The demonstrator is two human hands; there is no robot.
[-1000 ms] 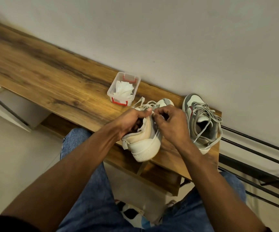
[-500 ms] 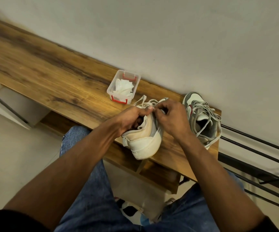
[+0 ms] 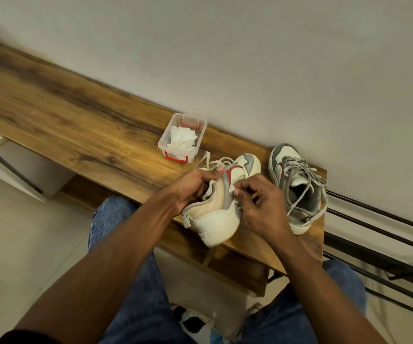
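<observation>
A plain pale wall (image 3: 250, 58) backs a long wooden bench (image 3: 76, 115). The white sneaker (image 3: 215, 219) lies at the bench's front edge, heel toward the person, between the 2 hands. The left hand (image 3: 193, 187) grips the collar, fingers curled into the opening, with loose laces (image 3: 209, 157) spilling just beyond its knuckles. The right hand (image 3: 262, 209) pinches a small white bit (image 3: 232, 190) between thumb and forefinger against the shoe's side; whether it is a lace end or a scrap of tissue I cannot tell.

The likeliest slip is at the heel. A hard tug or rub from the right hand, with the left grip slackening, could probably tip the shoe off the edge into the lap. The loose laces may snag under the left fingers. A 2nd sneaker (image 3: 297, 184) stands just right of the right hand near the bench's end, so a wide wrist swing might shove it off. The plastic box (image 3: 165, 142) of tissue (image 3: 181, 140), just beyond the left hand, is light enough to be knocked
</observation>
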